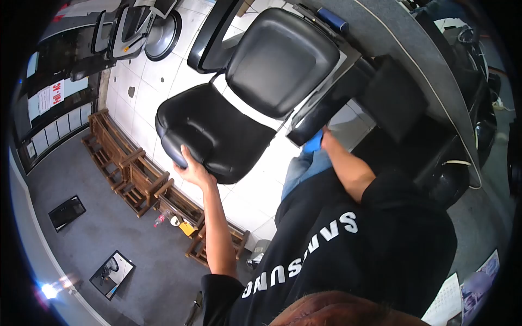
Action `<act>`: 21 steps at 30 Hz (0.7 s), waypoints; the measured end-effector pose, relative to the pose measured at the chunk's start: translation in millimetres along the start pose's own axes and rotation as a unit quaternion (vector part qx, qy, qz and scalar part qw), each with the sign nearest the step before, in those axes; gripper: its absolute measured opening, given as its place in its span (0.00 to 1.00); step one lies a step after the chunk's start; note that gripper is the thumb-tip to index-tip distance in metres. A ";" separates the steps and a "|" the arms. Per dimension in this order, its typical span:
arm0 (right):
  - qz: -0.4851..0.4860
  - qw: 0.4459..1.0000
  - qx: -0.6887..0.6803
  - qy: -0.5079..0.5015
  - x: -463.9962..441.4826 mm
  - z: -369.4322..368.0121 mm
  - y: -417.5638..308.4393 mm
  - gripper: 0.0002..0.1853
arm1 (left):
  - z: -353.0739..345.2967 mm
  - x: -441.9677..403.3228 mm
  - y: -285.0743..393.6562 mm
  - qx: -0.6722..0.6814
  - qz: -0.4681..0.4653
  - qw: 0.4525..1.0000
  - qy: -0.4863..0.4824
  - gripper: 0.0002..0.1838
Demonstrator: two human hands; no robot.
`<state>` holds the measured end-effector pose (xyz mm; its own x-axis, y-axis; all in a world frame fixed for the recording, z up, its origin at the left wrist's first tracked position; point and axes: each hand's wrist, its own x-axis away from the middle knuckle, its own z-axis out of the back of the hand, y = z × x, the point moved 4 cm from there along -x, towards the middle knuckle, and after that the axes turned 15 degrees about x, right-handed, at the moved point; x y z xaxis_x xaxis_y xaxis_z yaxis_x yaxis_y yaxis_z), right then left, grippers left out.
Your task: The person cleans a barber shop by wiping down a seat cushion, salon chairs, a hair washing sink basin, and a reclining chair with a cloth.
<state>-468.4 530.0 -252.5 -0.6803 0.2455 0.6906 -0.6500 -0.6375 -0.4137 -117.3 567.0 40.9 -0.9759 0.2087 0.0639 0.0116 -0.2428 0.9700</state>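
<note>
Left hand (pixel 197 173): grip clasping the rounded, glossy black backrest (pixel 217 127). Right hand (pixel 326 139): grip holding blue, apparently bunched cloth (pixel 313 142).

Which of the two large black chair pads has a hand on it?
The lower pad in view, nearer the person's body: the left hand grips its edge. The upper pad has no hand on it.
</note>
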 end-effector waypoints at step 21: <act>-0.265 0.349 -0.889 0.133 137.7 -83.8 49.1 0.31 | 21.6 3.3 -3.7 0.156 0.029 0.979 -0.129 0.45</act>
<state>-622.4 593.7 -227.4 -0.1590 0.1957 0.9677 0.2701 0.9514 -0.1480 -115.8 589.1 42.7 -0.8843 0.4457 0.1395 0.1709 0.0308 0.9848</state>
